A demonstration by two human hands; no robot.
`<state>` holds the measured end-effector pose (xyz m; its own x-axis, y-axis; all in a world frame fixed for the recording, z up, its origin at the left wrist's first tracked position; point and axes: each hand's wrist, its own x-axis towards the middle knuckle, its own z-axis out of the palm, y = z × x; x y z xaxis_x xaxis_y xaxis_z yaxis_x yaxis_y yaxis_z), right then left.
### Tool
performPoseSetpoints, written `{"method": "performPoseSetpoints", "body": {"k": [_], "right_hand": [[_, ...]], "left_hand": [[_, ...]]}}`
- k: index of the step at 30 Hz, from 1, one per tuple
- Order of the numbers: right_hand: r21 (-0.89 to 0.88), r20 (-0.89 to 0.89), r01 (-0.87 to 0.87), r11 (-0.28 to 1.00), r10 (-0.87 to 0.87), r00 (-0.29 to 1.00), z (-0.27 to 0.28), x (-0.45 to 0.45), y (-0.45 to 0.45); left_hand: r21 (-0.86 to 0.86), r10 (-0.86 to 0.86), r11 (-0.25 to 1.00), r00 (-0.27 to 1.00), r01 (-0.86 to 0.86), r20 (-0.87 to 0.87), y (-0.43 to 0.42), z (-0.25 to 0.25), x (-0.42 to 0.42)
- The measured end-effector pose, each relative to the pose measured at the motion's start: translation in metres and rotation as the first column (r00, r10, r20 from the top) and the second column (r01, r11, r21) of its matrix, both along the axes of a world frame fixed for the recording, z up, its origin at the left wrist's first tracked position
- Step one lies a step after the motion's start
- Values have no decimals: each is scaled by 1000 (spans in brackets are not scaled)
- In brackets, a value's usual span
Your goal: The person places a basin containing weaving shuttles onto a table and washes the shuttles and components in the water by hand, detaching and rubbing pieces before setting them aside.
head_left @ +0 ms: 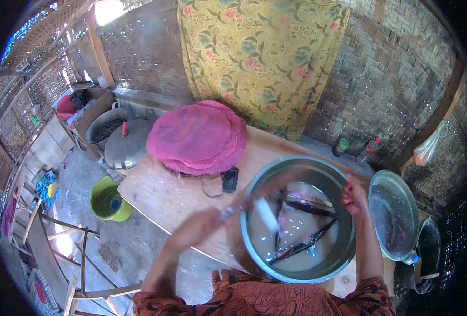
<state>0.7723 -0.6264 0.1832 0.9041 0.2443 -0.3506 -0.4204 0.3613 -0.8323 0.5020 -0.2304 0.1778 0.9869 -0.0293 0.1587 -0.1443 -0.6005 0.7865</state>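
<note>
Woven-wall room: daylight pricks through the wall, and a flowered yellow cloth hangs behind the desk.
Left hand: at the basin's left side, blurred; I can't tell whether it grips anything.
Right hand: lifted by the opposite rim, fingers seemingly curled; any hold is unclear.
Basin: large, green-grey, on the desk, with dark strips in cloudy liquid; a blurred white thing shows over it.
Work at the basin: looks like mid-handling above the liquid.
Next move: seems to call for steady hands within the rim.
Further along the desk: pink stack, black object.
</note>
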Motion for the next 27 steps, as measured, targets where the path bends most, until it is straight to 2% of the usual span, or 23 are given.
{"method": "performPoseSetpoints", "body": {"k": [1,2,3,6,8,9,10,11,12,13,15,16,17,18,19,20,21,22,23,24,25,26,27], "right_hand": [[-192,-105,-124,974,105,989,3,-11,9],[-242,-67,-238,941,228,971,-11,-12,9],[-241,-68,-228,943,218,974,-15,-14,15],[-478,-72,-478,737,509,858,-26,-27,42],[-667,-8,-515,539,685,728,-47,-25,46],[-764,51,-473,438,773,633,-61,-20,43],[-763,50,-459,454,750,660,-70,-12,38],[-875,-125,-466,134,867,483,-77,-1,34],[-894,-336,-401,-202,893,300,-89,10,30],[-892,-337,-409,-191,885,322,-114,21,26],[-811,-545,-169,-561,828,-135,-181,31,15],[-816,-558,-171,-552,829,-13,-203,25,20],[-764,-645,109,-636,755,-121,-238,24,20],[-847,-497,-225,-482,867,12,-184,2,37],[-851,-432,-377,-366,896,106,-146,-12,49],[-832,-369,-508,-224,906,205,-109,-25,61],[-847,-438,-388,-364,891,121,-103,-26,62],[-836,-514,-252,-488,857,44,-103,-28,60],[-836,-512,-259,-484,858,49,-120,-20,52],[-844,-513,-117,-523,852,-103,-151,-3,37],[-846,-523,33,-533,815,-251,-168,6,22],[-880,-475,-5,-476,879,-42,-169,-4,15],[-922,-385,-38,-384,907,169,-170,-14,9]], "left_hand": [[-84,111,991,987,-101,120,22,-12,13],[-28,200,980,976,-198,89,40,-2,26],[31,287,957,956,-290,64,58,7,39],[89,593,805,801,-587,-79,160,-86,106],[108,636,772,764,-627,-108,198,-112,129],[190,627,745,768,-640,130,207,-119,136],[254,568,702,738,-665,364,207,-122,147],[255,543,724,757,-641,364,190,-110,156],[340,522,569,649,-749,554,162,-83,157],[374,450,387,526,-843,721,132,-55,155],[231,363,772,710,-592,603,68,-10,160],[212,270,916,915,-340,299,39,-7,167],[100,91,991,996,-88,-21,6,-5,172],[-394,-19,917,981,-61,-195,-46,6,161],[21,-361,933,932,360,39,-75,-16,171],[245,-532,805,841,540,-105,-103,-46,181],[190,-604,724,742,663,-291,-137,-41,175],[240,-711,589,636,772,-299,-158,-58,174],[289,-798,434,513,854,-316,-174,-81,175],[287,-801,428,507,857,-318,-189,-95,176],[402,-695,291,480,868,-535,-204,-106,179],[476,-530,130,466,870,-708,-216,-120,183],[476,-534,135,469,869,-704,-226,-154,192]]}}
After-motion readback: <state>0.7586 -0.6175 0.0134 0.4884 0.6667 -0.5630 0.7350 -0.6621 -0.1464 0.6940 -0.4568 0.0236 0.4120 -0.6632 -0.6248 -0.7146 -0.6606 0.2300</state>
